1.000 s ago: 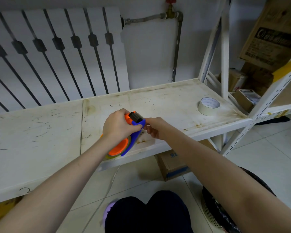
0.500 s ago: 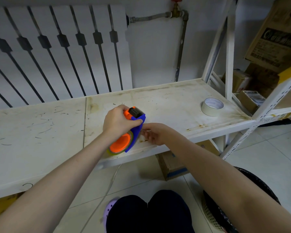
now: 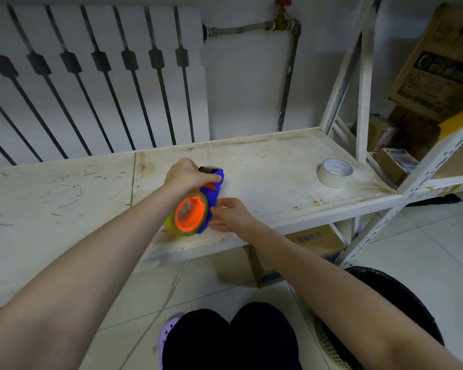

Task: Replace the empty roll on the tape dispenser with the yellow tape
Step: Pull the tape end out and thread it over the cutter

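My left hand (image 3: 187, 176) grips the top of the blue and orange tape dispenser (image 3: 211, 190), which rests on its lower end near the front edge of the white shelf (image 3: 265, 166). A yellow tape roll (image 3: 171, 222) sits around the dispenser's orange hub (image 3: 190, 214), its rim showing at the left and bottom. My right hand (image 3: 231, 214) lies beside the dispenser's lower right side, fingers loosely spread and touching the blue body. An empty whitish roll (image 3: 334, 172) lies flat on the shelf at the far right.
A radiator (image 3: 91, 84) and a pipe (image 3: 288, 76) stand behind the shelf. Cardboard boxes (image 3: 436, 62) fill the racks at right, and one box (image 3: 305, 247) sits under the shelf. A black basket (image 3: 385, 316) stands on the floor at lower right.
The dispenser has tilted so its orange hub and yellow roll face me. My right hand slid down from the cutter end to the dispenser's lower side and opened.
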`<state>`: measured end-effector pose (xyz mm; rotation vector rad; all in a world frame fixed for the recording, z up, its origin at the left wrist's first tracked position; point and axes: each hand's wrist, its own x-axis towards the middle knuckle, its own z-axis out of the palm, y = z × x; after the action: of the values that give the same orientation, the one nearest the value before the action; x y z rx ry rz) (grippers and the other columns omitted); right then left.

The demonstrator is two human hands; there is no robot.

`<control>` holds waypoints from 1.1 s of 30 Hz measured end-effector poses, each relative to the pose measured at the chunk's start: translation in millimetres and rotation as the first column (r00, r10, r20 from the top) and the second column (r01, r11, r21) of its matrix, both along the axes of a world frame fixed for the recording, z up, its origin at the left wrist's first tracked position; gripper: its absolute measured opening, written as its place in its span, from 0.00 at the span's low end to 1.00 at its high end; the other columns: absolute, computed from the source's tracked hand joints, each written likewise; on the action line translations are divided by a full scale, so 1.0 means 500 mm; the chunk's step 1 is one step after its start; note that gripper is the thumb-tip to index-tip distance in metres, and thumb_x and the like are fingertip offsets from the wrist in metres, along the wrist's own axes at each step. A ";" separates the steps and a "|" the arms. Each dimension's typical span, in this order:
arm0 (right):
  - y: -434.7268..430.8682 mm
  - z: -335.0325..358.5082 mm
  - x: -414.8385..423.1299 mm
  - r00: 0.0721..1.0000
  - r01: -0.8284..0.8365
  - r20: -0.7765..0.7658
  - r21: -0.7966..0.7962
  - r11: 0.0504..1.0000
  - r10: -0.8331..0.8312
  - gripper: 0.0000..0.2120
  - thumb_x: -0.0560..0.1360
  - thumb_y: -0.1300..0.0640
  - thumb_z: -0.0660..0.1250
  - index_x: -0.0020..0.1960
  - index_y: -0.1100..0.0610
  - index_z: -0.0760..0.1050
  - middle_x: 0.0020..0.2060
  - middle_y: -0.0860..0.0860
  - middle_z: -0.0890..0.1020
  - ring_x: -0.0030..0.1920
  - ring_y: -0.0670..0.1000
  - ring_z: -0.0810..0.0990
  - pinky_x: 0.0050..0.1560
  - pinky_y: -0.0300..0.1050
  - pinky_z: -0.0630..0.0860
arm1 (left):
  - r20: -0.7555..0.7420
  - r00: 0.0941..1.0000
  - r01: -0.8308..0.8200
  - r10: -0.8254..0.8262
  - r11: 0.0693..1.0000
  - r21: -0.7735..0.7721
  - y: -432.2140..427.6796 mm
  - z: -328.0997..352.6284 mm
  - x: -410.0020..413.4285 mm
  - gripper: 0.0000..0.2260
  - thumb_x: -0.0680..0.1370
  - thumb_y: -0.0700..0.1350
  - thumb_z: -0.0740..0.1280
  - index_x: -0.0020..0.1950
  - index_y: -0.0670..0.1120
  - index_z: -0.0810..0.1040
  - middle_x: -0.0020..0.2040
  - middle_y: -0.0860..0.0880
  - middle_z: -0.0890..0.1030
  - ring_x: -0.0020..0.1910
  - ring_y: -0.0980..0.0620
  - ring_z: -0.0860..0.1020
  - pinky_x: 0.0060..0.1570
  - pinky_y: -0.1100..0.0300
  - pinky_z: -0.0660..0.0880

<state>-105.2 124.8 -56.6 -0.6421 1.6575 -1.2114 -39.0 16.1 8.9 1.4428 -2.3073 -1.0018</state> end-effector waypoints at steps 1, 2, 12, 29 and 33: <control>-0.005 -0.004 -0.001 0.999 0.036 -0.018 -0.002 0.999 -0.036 0.08 0.78 0.62 0.60 0.57 0.62 0.72 0.55 0.68 0.79 0.54 0.64 0.81 0.49 0.48 0.80 | 0.013 1.000 0.004 -0.004 1.000 0.022 -0.005 0.001 0.004 0.20 0.63 0.58 0.74 0.38 0.44 0.73 0.34 0.48 0.74 0.36 0.48 0.73 0.33 0.58 0.66; -0.010 -0.007 0.000 0.997 0.058 -0.053 -0.005 0.998 -0.058 0.07 0.78 0.61 0.61 0.55 0.61 0.73 0.52 0.67 0.80 0.52 0.63 0.82 0.46 0.46 0.80 | 0.026 1.000 0.010 -0.011 0.999 0.044 -0.011 0.002 0.009 0.20 0.64 0.58 0.74 0.40 0.44 0.74 0.37 0.47 0.75 0.37 0.48 0.73 0.35 0.57 0.68; -0.057 -0.024 0.015 0.922 0.093 -0.379 0.017 0.996 -0.079 0.16 0.70 0.55 0.68 0.29 0.55 0.65 0.33 0.59 0.79 0.43 0.62 0.85 0.47 0.56 0.80 | 0.087 0.996 -0.028 0.002 0.953 0.302 -0.048 -0.033 0.125 0.19 0.73 0.46 0.69 0.59 0.38 0.73 0.47 0.42 0.77 0.43 0.46 0.75 0.43 0.54 0.76; -0.062 0.066 -0.122 0.481 0.133 -0.869 0.202 0.970 0.115 0.14 0.69 0.54 0.69 0.53 0.59 0.77 0.47 0.56 0.82 0.46 0.56 0.80 0.47 0.49 0.80 | -0.131 0.991 0.062 -0.012 0.919 0.389 0.039 -0.081 0.049 0.20 0.70 0.55 0.71 0.54 0.43 0.73 0.50 0.43 0.80 0.45 0.45 0.80 0.45 0.54 0.75; -0.064 0.049 -0.135 0.400 0.124 -0.903 0.222 0.967 0.156 0.13 0.70 0.53 0.69 0.52 0.58 0.76 0.46 0.56 0.82 0.45 0.55 0.80 0.45 0.50 0.80 | -0.172 0.976 0.119 -0.135 0.988 -0.099 0.046 -0.093 0.055 0.17 0.71 0.49 0.69 0.58 0.46 0.75 0.49 0.46 0.79 0.46 0.47 0.78 0.46 0.56 0.74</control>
<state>-172.8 92.8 -31.9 -1.3150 2.6684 -0.5286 -11.5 39.0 -37.5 1.1347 -2.3046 -1.0056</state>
